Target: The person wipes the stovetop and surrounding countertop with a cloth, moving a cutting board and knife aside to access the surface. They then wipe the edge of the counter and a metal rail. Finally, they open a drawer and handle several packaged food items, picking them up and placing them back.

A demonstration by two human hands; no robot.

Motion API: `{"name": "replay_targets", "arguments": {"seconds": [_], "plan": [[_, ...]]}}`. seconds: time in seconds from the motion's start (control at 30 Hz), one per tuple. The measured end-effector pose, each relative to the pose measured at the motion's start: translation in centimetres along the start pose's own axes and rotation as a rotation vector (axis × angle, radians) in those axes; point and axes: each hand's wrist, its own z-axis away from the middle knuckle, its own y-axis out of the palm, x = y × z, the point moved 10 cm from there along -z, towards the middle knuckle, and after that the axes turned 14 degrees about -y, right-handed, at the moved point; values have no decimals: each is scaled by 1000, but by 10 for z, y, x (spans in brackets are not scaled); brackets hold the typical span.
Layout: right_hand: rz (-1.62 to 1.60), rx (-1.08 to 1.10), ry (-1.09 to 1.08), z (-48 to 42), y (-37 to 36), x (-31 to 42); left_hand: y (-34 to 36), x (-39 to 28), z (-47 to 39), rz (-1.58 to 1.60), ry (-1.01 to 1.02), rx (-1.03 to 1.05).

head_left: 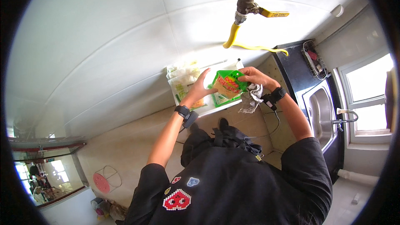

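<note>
My right hand (254,76) grips the upper right corner of a green plastic food packet (228,84) that bears writing and has a clear window. A crumpled grey-and-white cloth (252,98) hangs below the same hand. To the packet's left, my left hand (200,89) is spread, thumb and fingers apart, with nothing in it. Both hands are above a white shelf or tray (211,109) against the wall. On it, a pale plastic packet (182,86) lies partly under my left hand, and another green packet (220,98) shows beneath the raised one.
A yellow gas hose (232,36) runs from a valve with a yellow lever (275,13). On the right are a black countertop (290,65), a wire basket (315,61), a steel sink (318,112) and a faucet (347,120). A pink-topped stool (101,182) is at the lower left.
</note>
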Motion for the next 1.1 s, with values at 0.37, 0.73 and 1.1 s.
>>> {"name": "replay_targets", "arguments": {"seconds": [0.37,0.73,1.1], "plan": [[336,-243,-80,8,-29,33,23,-15,28,402,-126,269],[326,-342,-47,4,23,-33,-22,17,56,659,-165,-48],[241,-180,6,-23,65,-30,-34,20,70,744,-225,-152]]}}
